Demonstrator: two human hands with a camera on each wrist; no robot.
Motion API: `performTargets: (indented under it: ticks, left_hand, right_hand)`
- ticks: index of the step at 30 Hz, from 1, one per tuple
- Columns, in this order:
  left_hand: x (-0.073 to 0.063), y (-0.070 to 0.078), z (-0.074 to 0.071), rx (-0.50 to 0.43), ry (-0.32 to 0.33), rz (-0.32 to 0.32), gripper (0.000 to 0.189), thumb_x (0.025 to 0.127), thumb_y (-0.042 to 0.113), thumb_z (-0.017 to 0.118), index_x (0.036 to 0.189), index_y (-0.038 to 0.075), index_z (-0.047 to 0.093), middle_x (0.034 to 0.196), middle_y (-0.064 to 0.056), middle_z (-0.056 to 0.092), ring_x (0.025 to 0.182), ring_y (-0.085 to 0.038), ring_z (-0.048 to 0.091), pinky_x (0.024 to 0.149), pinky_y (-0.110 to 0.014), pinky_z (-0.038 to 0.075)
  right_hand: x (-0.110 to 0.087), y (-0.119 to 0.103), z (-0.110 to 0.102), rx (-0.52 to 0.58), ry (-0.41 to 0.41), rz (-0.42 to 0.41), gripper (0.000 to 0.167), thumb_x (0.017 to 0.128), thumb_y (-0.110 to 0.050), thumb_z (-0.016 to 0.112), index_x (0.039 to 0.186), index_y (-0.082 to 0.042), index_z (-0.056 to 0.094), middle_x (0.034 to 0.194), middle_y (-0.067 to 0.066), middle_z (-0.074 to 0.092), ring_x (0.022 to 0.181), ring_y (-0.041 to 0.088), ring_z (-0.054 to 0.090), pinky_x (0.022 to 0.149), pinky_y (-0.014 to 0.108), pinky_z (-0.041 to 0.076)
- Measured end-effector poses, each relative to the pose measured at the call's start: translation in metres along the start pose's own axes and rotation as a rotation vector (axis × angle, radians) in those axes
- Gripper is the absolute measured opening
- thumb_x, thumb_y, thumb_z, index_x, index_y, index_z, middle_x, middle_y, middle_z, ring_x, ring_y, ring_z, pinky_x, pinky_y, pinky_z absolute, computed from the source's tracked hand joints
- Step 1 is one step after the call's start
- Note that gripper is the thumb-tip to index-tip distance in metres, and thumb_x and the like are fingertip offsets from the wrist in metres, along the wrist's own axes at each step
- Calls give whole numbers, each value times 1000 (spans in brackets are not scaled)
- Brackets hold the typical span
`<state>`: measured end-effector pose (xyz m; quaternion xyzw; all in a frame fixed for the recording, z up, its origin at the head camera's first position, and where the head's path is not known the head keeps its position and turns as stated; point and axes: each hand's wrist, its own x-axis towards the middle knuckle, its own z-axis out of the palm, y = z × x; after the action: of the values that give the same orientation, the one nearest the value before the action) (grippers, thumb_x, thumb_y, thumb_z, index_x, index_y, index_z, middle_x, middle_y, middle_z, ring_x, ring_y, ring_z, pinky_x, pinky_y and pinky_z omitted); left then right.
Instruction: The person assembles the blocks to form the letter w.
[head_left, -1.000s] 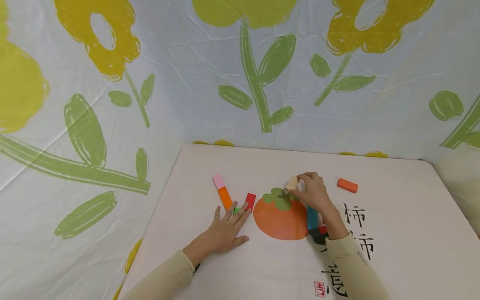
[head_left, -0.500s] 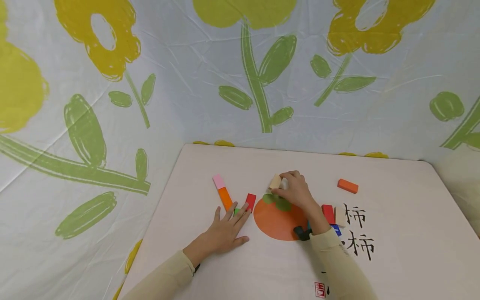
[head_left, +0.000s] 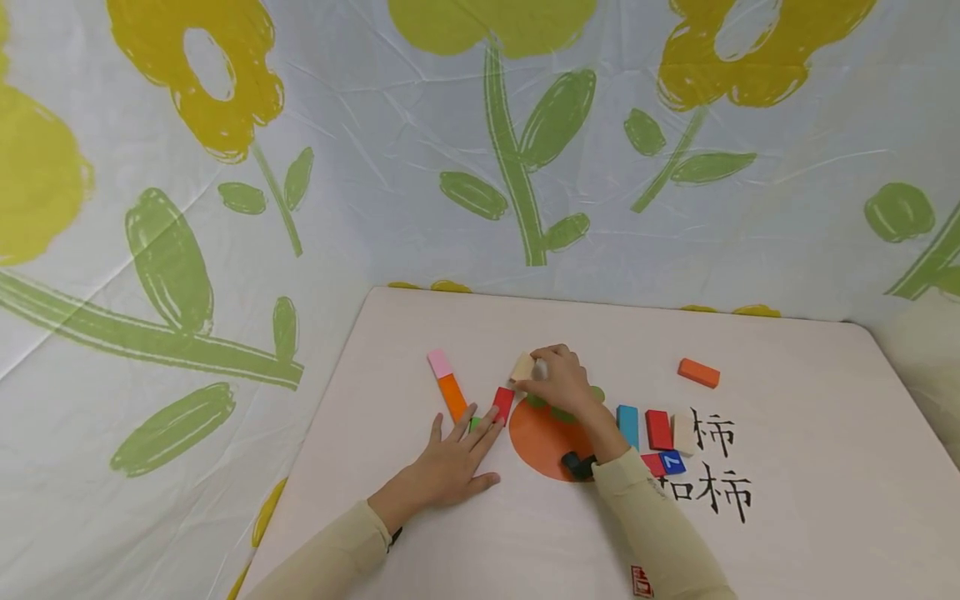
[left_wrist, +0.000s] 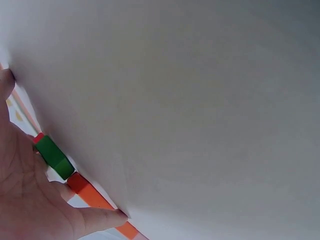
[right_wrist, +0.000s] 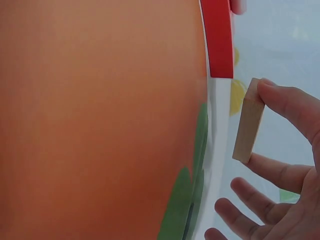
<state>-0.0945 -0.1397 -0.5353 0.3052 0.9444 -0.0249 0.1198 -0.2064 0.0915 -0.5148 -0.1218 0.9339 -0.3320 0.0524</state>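
My right hand (head_left: 558, 380) pinches a plain wooden block (head_left: 522, 367) by its ends between thumb and index finger, just beyond the upper end of a red block (head_left: 503, 404). In the right wrist view the wooden block (right_wrist: 249, 122) hangs above the table, apart from the red one. My left hand (head_left: 453, 467) lies with fingers spread, fingertips on a green block (head_left: 475, 424) and the red block's lower end. A pink block (head_left: 439, 363) and an orange block (head_left: 452, 395) continue from the green one in a slanting row, making a V with the red.
To the right lie a blue block (head_left: 628, 427), a red block (head_left: 659, 430), a wooden block (head_left: 683, 434) and a dark blue block (head_left: 672, 462) marked 7. An orange-red block (head_left: 698, 372) sits farther back. The table mat (head_left: 817, 417) carries a printed persimmon (head_left: 536, 437); a flowered cloth (head_left: 337, 167) hangs behind.
My right hand has carried the wooden block leftward across the persimmon's top to the red block's far end. The left hand has stayed in place.
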Motion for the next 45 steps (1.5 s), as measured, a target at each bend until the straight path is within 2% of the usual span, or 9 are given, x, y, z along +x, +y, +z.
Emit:
performTargets:
  ticks: [6,28,36,45]
  left_hand:
    - [0,0,-2,5,4,2,84,99,66,37,163,19,8,168,1,-1,152,-34,2,107,-73,19]
    - [2,-1,1,-9,-2,1,85,99,66,38,163,19,6,168,2,-4,152,-33,1,108,-73,18]
    - [2,0,0,-1,-10,-10,86,98,67,39,163,21,6,168,2,-4,152,-33,2,108,-72,18]
    - [2,1,0,7,-21,-19,87,98,68,38,163,21,4,168,3,-6,152,-32,0,109,-72,18]
  right_hand:
    - [3,-6,4,-41,-1,-17,67,81,-47,81,128,-1,64,134,24,52,120,44,47,92,64,43]
    - [12,-10,13,-156,-60,13,64,83,-47,80,129,-5,65,135,23,51,120,44,46,92,63,42]
    - [15,-8,14,-132,-49,47,47,90,-39,74,125,-9,69,134,21,52,119,44,46,92,63,41]
    - [18,-10,15,-111,-47,73,45,89,-38,75,125,-10,69,134,21,52,119,44,44,93,63,38]
